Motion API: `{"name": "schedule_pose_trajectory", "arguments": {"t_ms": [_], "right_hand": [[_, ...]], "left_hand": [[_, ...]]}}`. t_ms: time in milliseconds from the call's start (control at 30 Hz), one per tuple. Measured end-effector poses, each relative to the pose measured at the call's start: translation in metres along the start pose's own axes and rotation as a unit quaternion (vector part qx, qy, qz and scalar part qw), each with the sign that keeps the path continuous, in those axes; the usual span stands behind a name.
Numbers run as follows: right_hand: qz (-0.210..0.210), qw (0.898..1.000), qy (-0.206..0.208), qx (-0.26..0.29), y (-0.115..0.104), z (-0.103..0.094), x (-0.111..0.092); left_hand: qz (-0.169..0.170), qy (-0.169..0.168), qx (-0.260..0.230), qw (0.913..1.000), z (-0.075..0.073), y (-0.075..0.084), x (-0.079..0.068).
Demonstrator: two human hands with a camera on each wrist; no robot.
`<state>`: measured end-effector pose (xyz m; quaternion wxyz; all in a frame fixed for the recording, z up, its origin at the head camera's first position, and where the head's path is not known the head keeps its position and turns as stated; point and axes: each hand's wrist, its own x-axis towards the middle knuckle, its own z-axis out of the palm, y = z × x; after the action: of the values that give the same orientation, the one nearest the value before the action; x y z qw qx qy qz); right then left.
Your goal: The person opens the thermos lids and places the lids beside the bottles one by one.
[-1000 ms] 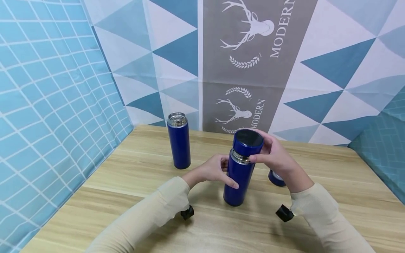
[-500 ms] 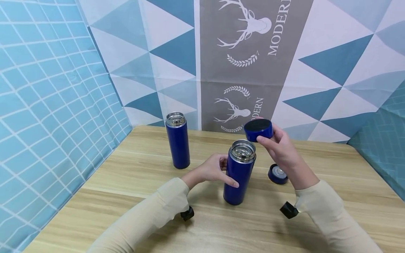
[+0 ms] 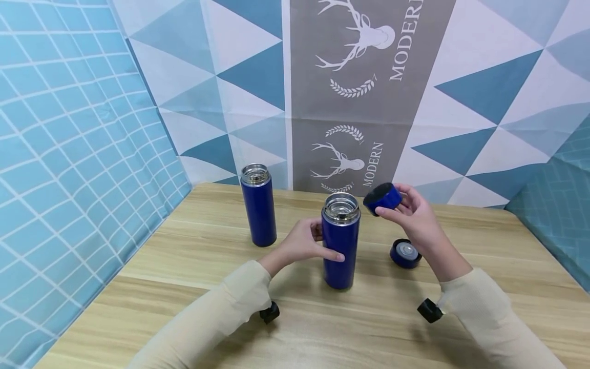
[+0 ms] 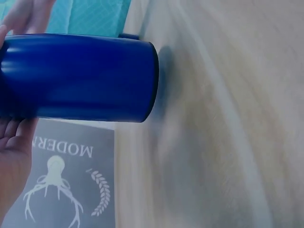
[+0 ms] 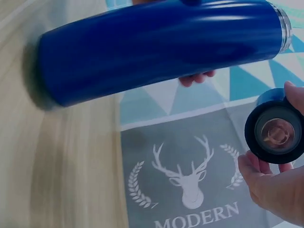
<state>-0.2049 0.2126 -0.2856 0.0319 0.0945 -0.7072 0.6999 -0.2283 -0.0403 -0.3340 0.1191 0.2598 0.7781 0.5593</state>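
Note:
My left hand [image 3: 306,242] grips the side of a blue thermos flask [image 3: 340,251], thumb across its front. The flask is upright, its steel mouth uncovered. Whether its base touches the table, I cannot tell. Up and to the right, my right hand [image 3: 415,218] holds a blue flask lid [image 3: 383,198] between thumb and fingers, tilted and apart from the flask. The lid's underside [image 5: 278,135] shows in the right wrist view. Behind and left stands a second blue thermos flask [image 3: 259,210], also uncapped. Another blue lid [image 3: 405,253] lies underside up below my right hand.
A wooden table [image 3: 193,246] carries everything. A patterned cloth backdrop [image 3: 350,102] rises along its far edge, and a blue tiled sheet [image 3: 92,128] borders the left. A black device [image 3: 269,312] hangs at my left wrist and another black device [image 3: 430,310] at my right.
My right hand has lifted the lid off the held flask, moved it right and tilted it. The flask in my left hand has shifted slightly back and left, and stands straighter.

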Motion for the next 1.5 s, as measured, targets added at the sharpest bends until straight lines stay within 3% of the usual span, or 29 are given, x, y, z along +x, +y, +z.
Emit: {"name": "schedule_pose_trajectory", "arguments": {"t_ms": [133, 267, 467, 733, 900, 1233, 1500], "right_hand": [[0.003, 1.0, 0.0, -0.009, 0.007, -0.005, -0.001], [0.018, 0.997, 0.003, -0.073, 0.01, -0.008, -0.003], [0.021, 0.983, 0.008, -0.183, 0.012, -0.006, -0.006], [-0.014, 0.969, 0.003, -0.247, 0.024, -0.005, -0.006], [-0.042, 0.954, -0.004, -0.297, 0.032, -0.004, -0.003], [-0.097, 0.914, -0.047, -0.392, 0.049, 0.004, 0.001], [-0.13, 0.888, -0.044, -0.438, 0.056, 0.009, 0.002]], "left_hand": [[0.001, 0.015, 0.004, 0.9999, -0.009, 0.002, 0.003], [0.01, 0.022, 0.001, 0.9997, -0.016, 0.002, 0.006], [0.013, 0.031, 0.011, 0.9994, -0.021, 0.0, 0.012], [0.002, 0.063, 0.012, 0.9979, -0.025, -0.006, 0.027], [-0.007, 0.083, 0.002, 0.9966, -0.028, -0.01, 0.037], [-0.017, 0.112, 0.006, 0.9936, -0.04, -0.02, 0.05], [-0.019, 0.128, 0.012, 0.9915, -0.045, -0.028, 0.055]]}}
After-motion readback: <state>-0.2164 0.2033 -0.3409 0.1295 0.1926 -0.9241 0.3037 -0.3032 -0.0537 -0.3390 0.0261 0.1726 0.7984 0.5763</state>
